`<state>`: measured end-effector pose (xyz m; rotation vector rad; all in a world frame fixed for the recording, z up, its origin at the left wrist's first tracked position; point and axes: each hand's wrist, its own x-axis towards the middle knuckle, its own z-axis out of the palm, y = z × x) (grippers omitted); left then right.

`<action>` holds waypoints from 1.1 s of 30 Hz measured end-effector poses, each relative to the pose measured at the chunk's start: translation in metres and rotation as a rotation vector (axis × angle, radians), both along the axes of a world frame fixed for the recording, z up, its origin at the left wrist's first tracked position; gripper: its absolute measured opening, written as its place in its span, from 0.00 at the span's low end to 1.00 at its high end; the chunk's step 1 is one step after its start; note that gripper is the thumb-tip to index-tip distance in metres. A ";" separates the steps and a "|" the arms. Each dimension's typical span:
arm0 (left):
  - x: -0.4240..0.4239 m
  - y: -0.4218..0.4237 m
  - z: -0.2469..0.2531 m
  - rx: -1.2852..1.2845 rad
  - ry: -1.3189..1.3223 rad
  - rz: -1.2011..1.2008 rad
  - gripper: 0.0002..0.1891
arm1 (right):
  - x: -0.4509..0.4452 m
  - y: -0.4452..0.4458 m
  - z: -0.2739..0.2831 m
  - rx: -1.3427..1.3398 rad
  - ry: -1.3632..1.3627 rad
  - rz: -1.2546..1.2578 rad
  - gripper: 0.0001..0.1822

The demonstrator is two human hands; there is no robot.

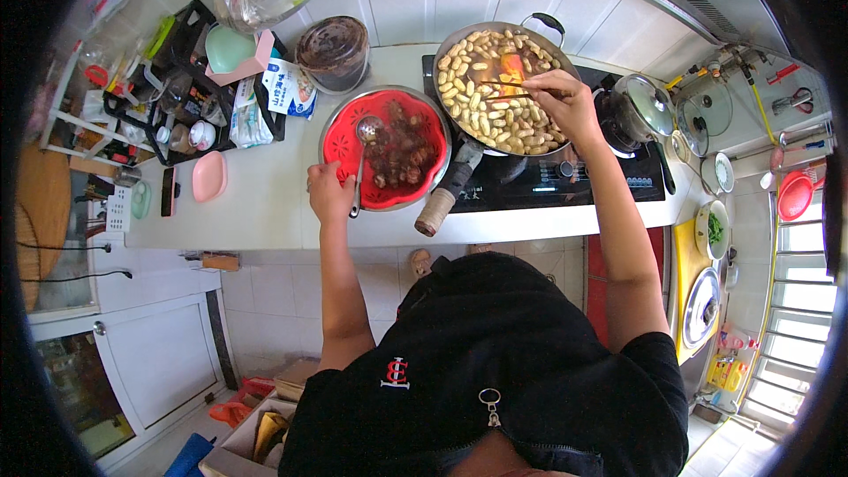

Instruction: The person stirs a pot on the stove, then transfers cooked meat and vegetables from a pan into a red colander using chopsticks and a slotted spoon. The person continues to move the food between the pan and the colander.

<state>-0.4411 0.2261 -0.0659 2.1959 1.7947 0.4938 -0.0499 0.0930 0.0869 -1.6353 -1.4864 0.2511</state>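
My right hand (563, 103) holds a pair of chopsticks (507, 97) over a wok (442, 109), their tips among the food. In the wok, unshelled peanuts (477, 120) sit in brown liquid, with an orange-red piece (511, 68) between them. My left hand (331, 191) grips the near left rim of a red scalloped basin (341, 126), which rests inside a metal bowl (322, 139). Dark brown chunks of food (404, 156) lie in the basin. A metal slotted spoon (360, 165) leans there, its handle over the rim beside my left hand.
The wok's wrapped handle (440, 202) juts over the counter's front edge. Right of the wok, a lidded pot (639, 106) stands on the black gas stove (563, 189). A lidded tub (333, 56), a pink dish (209, 176) and a phone (169, 192) are on the left.
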 end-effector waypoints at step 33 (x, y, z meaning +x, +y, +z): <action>-0.018 0.005 -0.026 0.078 -0.158 -0.041 0.09 | -0.020 -0.011 -0.016 0.175 0.718 -0.290 0.10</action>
